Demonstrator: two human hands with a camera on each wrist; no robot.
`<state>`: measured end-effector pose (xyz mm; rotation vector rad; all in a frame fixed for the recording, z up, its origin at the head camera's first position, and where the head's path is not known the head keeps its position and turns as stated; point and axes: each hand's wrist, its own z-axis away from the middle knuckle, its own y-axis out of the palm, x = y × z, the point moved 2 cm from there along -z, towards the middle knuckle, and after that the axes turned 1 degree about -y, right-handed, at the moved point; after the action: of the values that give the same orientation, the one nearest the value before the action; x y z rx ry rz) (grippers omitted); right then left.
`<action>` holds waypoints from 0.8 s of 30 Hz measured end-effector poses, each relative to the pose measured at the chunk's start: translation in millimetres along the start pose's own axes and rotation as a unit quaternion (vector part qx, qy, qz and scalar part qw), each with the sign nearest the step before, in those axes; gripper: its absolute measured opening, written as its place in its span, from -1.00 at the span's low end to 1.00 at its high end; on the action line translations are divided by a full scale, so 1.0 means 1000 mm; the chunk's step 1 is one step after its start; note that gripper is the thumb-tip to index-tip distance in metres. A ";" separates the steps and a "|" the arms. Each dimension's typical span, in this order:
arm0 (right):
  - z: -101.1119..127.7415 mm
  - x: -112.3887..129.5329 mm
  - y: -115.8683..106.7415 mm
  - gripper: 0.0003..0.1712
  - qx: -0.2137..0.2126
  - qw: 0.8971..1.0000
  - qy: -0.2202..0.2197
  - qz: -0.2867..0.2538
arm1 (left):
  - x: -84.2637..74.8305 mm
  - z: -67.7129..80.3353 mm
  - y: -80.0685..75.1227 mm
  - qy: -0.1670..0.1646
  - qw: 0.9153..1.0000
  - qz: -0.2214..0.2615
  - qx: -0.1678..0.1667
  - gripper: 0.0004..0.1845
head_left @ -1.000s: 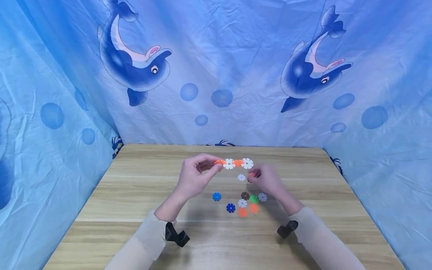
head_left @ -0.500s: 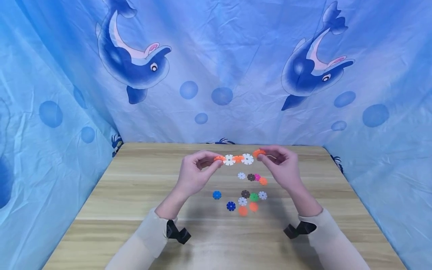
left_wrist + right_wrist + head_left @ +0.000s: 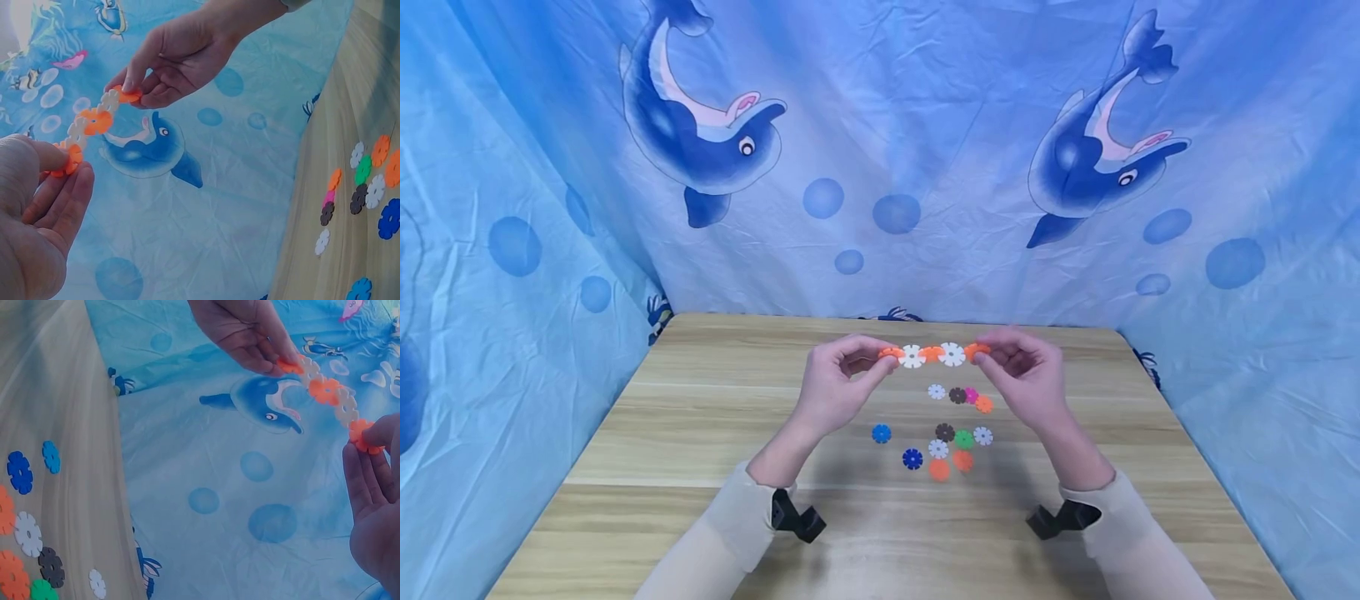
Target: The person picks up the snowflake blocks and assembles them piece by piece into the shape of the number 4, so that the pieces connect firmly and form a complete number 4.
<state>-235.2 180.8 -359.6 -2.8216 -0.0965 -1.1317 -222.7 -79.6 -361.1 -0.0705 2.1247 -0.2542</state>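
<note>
Above the table, both hands hold a row of notched plastic discs, orange and white by turns. My left hand [image 3: 838, 383] pinches the orange disc [image 3: 67, 160] at the row's left end between thumb and fingers. At the other end, my right hand [image 3: 1026, 375] pinches an orange disc [image 3: 364, 436] that meets the neighbouring white disc [image 3: 952, 354]. How deep their slots sit in each other is too small to tell. Between the two white discs is another orange disc [image 3: 325, 390]. The right fingertips are partly hidden behind the end disc in the head view.
Loose discs lie on the wooden table [image 3: 700, 467] below the hands: a light blue disc [image 3: 882, 433], a dark blue disc [image 3: 913, 459], a green disc [image 3: 964, 439], a pink disc [image 3: 972, 396], and several white, brown and orange ones. A dolphin-print curtain [image 3: 925, 125] surrounds the table.
My right hand came up from the loose discs with an orange disc, then moved it left against the white disc at the row's right end. The left hand kept its grip, nearly still.
</note>
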 end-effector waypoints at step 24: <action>0.005 0.001 -0.007 -0.78 0.026 1.000 0.002 0.015 | -0.003 -0.003 0.005 0.001 1.000 -0.019 0.012 -0.90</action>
<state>-231.6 188.6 -362.2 -2.7652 -0.0813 -1.1111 -223.4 -73.3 -358.0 -0.0981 2.1234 -0.3022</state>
